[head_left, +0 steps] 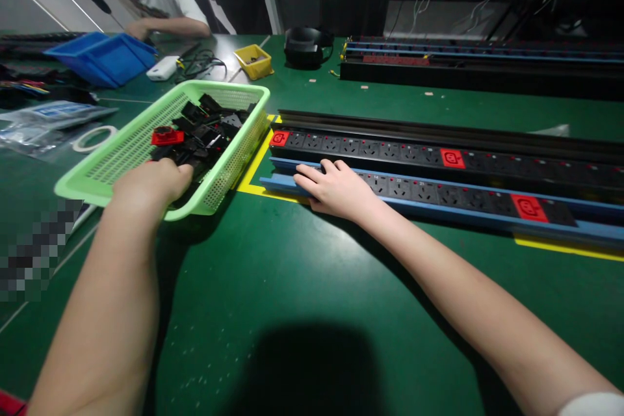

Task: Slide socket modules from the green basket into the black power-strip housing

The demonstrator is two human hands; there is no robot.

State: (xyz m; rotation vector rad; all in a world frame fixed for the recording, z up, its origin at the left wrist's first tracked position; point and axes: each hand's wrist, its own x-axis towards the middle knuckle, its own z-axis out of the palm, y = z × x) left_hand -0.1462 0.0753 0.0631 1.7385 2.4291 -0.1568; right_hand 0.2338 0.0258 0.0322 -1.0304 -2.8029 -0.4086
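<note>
My left hand (149, 185) reaches over the near side of a light green plastic basket (221, 192). Its fingertips are hidden among the loose black socket modules (207, 136), so I cannot see whether they grip one. A red socket module (167, 136) lies in the basket just beyond that hand. My right hand (338, 188) lies with spread fingers across the left end of a blue rail (287, 183). Black socket modules (400, 187) and one red socket module (529, 207) sit in this rail. The modules under my palm are covered.
Behind the blue rail lies a black power strip (370, 146) with red sockets. Yellow tape (253, 172) marks the green table. Farther back are a blue bin (104, 55), a small yellow box (253, 62) and long black housings (463, 75). Other people (170, 0) are across the table.
</note>
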